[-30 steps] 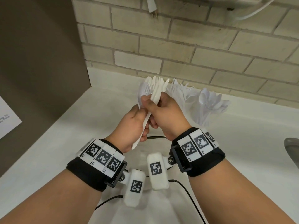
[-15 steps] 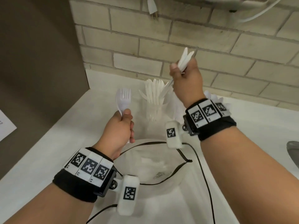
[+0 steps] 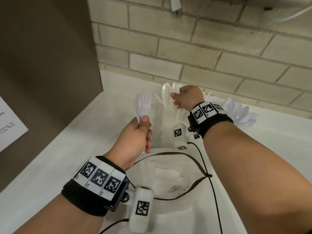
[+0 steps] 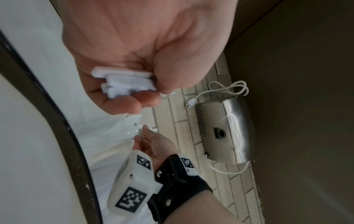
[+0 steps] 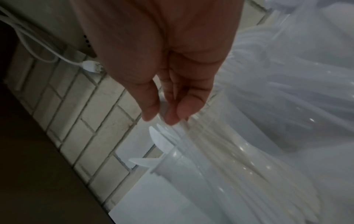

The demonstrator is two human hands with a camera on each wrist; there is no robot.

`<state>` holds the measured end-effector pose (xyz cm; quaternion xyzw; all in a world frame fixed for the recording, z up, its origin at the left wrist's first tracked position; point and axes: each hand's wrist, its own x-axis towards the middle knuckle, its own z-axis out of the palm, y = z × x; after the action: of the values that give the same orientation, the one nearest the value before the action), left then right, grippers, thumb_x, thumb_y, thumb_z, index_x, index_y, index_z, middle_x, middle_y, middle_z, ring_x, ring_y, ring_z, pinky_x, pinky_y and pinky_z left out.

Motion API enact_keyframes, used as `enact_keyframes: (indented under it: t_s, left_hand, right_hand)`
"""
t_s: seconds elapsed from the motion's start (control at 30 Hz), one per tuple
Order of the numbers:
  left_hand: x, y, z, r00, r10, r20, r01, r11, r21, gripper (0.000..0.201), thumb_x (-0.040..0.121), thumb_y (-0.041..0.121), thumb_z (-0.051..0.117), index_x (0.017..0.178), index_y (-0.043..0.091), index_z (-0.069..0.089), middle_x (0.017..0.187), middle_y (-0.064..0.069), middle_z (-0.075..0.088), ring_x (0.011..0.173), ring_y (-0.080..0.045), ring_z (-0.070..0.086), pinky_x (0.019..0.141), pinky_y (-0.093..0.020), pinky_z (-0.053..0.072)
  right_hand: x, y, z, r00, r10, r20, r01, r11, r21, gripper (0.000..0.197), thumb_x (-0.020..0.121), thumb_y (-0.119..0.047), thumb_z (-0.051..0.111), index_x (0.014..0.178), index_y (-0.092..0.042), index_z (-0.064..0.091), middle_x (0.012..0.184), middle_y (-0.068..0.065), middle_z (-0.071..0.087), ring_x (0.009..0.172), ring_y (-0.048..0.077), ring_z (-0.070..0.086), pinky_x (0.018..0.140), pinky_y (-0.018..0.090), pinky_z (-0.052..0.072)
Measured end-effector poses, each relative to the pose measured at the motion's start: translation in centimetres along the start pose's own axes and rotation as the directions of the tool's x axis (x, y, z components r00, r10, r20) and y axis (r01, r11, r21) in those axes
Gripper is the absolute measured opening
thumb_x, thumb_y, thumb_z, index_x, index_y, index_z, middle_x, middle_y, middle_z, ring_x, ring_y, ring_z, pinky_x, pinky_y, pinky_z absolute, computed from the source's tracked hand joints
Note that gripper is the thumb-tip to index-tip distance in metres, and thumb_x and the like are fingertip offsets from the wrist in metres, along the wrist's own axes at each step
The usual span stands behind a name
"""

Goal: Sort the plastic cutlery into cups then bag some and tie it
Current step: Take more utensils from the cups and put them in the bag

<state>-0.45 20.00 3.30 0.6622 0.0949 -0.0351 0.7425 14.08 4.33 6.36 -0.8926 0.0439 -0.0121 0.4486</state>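
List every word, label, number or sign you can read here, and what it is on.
Paper sheet on the dark panel: printed lines, too blurred to read.
Clear plastic bag: a small printed mark, too small to read.
Wrist bands: black-and-white square code markers with tiny unreadable characters beneath.
Metal dispenser: a black pictogram, no words.

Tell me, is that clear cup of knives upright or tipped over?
Upright: the clear cup stands on the counter, knives fanning from its top.

Three cups (image 3: pixel 168 115), one bag (image 3: pixel 168 179), seemingly.
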Motion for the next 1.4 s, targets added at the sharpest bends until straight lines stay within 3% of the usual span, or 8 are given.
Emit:
enact_keyframes:
  t_s: [0.13, 0.23, 0.43, 0.6, 0.77, 1.03, 1.2, 1.4]
  left_hand:
    - [-0.1, -0.2, 0.1, 1.000, -0.007, 0.018, 0.007, 1.000, -0.002, 0.031, 0.100, 0.038, 0.037, 0.083, 0.014, 0.046, 0.066, -0.001, 0.044, 0.053, -0.016, 0.040, 0.050, -0.030, 0.040]
    - [-0.3, -0.2, 0.4, 0.998, -0.005, 0.055, 0.006, 1.000, -0.010, 0.032, 0.100, 0.038, 0.037, 0.083, 0.014, 0.048, 0.067, -0.001, 0.046, 0.053, -0.015, 0.042, 0.052, -0.031, 0.041]
    - [-0.6, 0.5, 0.9, 0.974, -0.037, 0.224, 0.080, 0.979, -0.186, 0.033, 0.099, 0.037, 0.040, 0.090, 0.014, 0.061, 0.067, 0.001, 0.055, 0.058, -0.016, 0.054, 0.058, -0.030, 0.047]
    - [-0.8, 0.8, 1.3, 0.966, -0.009, 0.260, 0.052, 0.986, -0.158, 0.024, 0.097, 0.031, 0.043, 0.088, 0.019, 0.061, 0.070, 0.004, 0.060, 0.064, -0.013, 0.058, 0.067, -0.030, 0.047]
    - [-1.2, 0.7, 1.7, 0.969, 0.024, 0.246, 0.006, 0.993, -0.120, 0.027, 0.098, 0.031, 0.045, 0.079, 0.024, 0.063, 0.070, 0.005, 0.058, 0.063, -0.012, 0.046, 0.062, -0.026, 0.037]
    - [-1.5, 1.0, 1.9, 0.983, -0.010, 0.185, 0.034, 0.991, -0.127, 0.029, 0.100, 0.034, 0.040, 0.093, 0.021, 0.064, 0.079, 0.002, 0.065, 0.064, -0.012, 0.057, 0.065, -0.029, 0.045]
    - [-1.2, 1.0, 1.7, 0.987, 0.002, 0.161, 0.015, 0.994, -0.105, 0.025, 0.099, 0.032, 0.043, 0.096, 0.020, 0.065, 0.087, 0.000, 0.070, 0.061, -0.010, 0.061, 0.065, -0.029, 0.047]
    - [-1.5, 1.1, 1.7, 0.994, 0.045, 0.099, -0.040, 0.998, -0.058, 0.031, 0.098, 0.038, 0.043, 0.098, 0.014, 0.061, 0.071, 0.003, 0.067, 0.055, -0.012, 0.055, 0.056, -0.026, 0.047]
  right_hand:
    - [-0.4, -0.8, -0.4, 0.998, -0.037, -0.055, 0.042, 0.995, 0.088, 0.046, 0.084, -0.016, 0.069, 0.125, -0.003, 0.054, 0.105, 0.012, 0.070, 0.085, 0.023, 0.072, 0.086, 0.037, 0.057]
    - [-2.0, -1.9, -1.3, 0.985, -0.122, -0.119, 0.139, 0.980, 0.141, 0.035, 0.085, -0.015, 0.067, 0.118, -0.005, 0.059, 0.107, 0.009, 0.067, 0.080, 0.020, 0.071, 0.079, 0.035, 0.059]
    - [-8.8, -3.5, -2.1, 0.975, -0.221, 0.010, 0.206, 0.922, 0.328, 0.017, 0.087, -0.028, 0.068, 0.096, -0.014, 0.066, 0.083, -0.001, 0.067, 0.068, 0.012, 0.065, 0.058, 0.025, 0.055]
    - [-12.3, -2.5, -1.4, 0.971, -0.235, 0.050, 0.221, 0.956, 0.194, 0.038, 0.068, -0.043, 0.081, 0.096, -0.028, 0.060, 0.088, -0.002, 0.067, 0.072, 0.010, 0.065, 0.067, 0.032, 0.056]
    - [-12.9, -1.6, -0.5, 0.979, -0.198, -0.046, 0.204, 0.952, 0.228, 0.022, 0.082, -0.029, 0.072, 0.080, -0.034, 0.051, 0.085, 0.003, 0.071, 0.079, 0.017, 0.069, 0.075, 0.041, 0.057]
    - [-13.4, -1.5, -0.6, 0.984, -0.133, -0.121, 0.165, 0.935, 0.314, 0.023, 0.085, -0.021, 0.068, 0.105, -0.022, 0.055, 0.076, 0.003, 0.067, 0.066, 0.015, 0.064, 0.068, 0.037, 0.057]
    - [-13.9, -1.9, -1.0, 0.995, -0.096, 0.016, 0.079, 0.896, 0.438, 0.025, 0.091, -0.013, 0.060, 0.117, -0.012, 0.056, 0.074, 0.004, 0.063, 0.049, 0.009, 0.061, 0.051, 0.027, 0.052]
    - [-14.1, -1.9, -1.1, 0.994, -0.081, 0.071, 0.034, 0.863, 0.504, 0.027, 0.085, -0.010, 0.070, 0.106, -0.013, 0.054, 0.071, 0.008, 0.067, 0.054, 0.019, 0.065, 0.049, 0.027, 0.052]
